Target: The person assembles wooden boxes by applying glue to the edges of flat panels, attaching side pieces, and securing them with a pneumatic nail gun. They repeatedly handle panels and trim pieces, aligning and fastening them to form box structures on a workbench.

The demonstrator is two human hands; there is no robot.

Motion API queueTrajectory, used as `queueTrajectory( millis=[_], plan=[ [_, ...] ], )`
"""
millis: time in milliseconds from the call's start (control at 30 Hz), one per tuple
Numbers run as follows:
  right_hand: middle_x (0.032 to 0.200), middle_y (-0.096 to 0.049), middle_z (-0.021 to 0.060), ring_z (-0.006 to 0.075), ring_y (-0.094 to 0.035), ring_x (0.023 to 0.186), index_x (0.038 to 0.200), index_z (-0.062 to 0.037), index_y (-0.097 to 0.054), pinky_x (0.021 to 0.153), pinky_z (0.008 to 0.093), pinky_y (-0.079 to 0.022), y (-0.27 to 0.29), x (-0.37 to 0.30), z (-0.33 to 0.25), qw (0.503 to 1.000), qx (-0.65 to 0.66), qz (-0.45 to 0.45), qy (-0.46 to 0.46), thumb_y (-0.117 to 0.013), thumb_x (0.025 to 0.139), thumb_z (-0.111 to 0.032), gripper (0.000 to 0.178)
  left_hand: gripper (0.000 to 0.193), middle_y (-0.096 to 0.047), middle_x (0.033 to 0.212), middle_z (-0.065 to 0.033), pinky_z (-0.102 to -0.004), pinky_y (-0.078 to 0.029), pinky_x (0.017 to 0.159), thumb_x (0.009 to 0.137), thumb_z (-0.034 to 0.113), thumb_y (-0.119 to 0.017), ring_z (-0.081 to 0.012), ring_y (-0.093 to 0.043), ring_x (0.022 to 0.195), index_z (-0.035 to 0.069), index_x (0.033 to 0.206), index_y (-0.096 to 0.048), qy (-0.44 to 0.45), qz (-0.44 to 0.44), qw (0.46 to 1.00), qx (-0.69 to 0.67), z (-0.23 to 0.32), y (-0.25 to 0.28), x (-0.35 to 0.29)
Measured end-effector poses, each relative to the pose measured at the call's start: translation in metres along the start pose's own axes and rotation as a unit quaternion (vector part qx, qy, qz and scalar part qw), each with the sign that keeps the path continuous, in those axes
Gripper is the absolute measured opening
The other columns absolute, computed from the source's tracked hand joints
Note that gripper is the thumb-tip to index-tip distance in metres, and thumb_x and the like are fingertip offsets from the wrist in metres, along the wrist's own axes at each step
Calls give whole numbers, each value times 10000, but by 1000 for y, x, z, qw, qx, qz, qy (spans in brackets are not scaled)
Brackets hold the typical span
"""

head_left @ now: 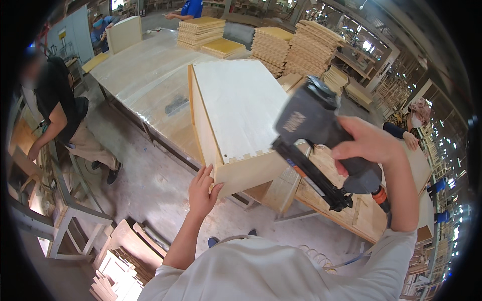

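Observation:
A wooden drawer box [236,110] lies on the worktable with a pale flat panel facing up and toothed joints along its near edge. My left hand [203,193] grips its near left corner, fingers along the left side and thumb on the front board. In my right hand [374,143] is a black pneumatic nail gun [314,118], held by its handle, slightly blurred. The gun is raised over the right side of the box, its long magazine slanting down toward me. An orange coupling [380,195] joins an air hose to the handle.
The large worktable [145,75] carries stacks of wooden boards [201,32] at the back. Taller stacks [314,47] stand behind the box. A lower wooden bench [361,215] is at right. One person [63,100] works at left; another person's hand [410,140] rests on a board at right.

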State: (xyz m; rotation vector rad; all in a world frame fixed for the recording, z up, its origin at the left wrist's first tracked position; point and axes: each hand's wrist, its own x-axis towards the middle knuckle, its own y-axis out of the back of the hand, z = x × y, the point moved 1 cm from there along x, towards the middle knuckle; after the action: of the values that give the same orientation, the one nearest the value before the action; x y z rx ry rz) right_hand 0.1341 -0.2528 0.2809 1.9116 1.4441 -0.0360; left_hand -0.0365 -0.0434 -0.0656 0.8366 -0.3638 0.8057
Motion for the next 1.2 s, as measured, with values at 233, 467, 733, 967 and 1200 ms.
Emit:
queueTrajectory(
  millis=[233, 467, 733, 967, 1200],
  plan=[
    [830, -582, 93, 170, -608, 570, 1095, 25, -493, 518, 306, -515, 32, -45, 168, 950, 149, 256, -102, -576, 800, -150, 353, 218, -596, 1211, -171, -396, -443, 898, 869, 200, -646, -347, -553, 1127, 18, 966, -576, 70, 17, 993, -88, 5, -6, -7],
    [875, -625, 251, 375, -640, 824, 1103, 66, -482, 711, 453, -508, 25, -15, 425, 873, -289, 378, -110, -548, 828, -119, 338, 315, -624, 1087, -138, -346, -445, 864, 951, 271, -541, -244, -588, 948, 0, 1108, -573, 131, 54, 986, -90, 7, -29, -21],
    [1241, -485, 234, 388, -562, 1033, 1378, 5, -326, 858, 439, -485, -11, 19, 510, 861, -282, 319, -277, -612, 851, -141, 617, 555, -631, 1048, -104, -335, -457, 819, 996, 491, -313, -207, -597, 933, 8, 1083, -570, 341, 206, 875, -276, -23, -20, -22],
    [1308, -468, 228, 393, -486, 1170, 1329, 26, -420, 968, 445, -419, -50, 41, 476, 831, -289, 469, -80, -660, 788, -99, 605, 545, -629, 1049, -108, -356, -466, 804, 963, 514, -383, -222, -588, 914, 13, 1116, -532, 367, 212, 868, -259, -127, -3, 42],
    [1266, -520, 240, 399, -504, 1164, 1319, 21, -437, 962, 433, -419, -173, 97, 345, 911, -113, 360, 166, -644, 782, -64, 581, 772, -372, 1445, -67, -430, -412, 936, 902, 669, -341, -258, -412, 1232, 98, 1420, -312, 389, 143, 867, -275, -189, -30, 183]
  ],
)
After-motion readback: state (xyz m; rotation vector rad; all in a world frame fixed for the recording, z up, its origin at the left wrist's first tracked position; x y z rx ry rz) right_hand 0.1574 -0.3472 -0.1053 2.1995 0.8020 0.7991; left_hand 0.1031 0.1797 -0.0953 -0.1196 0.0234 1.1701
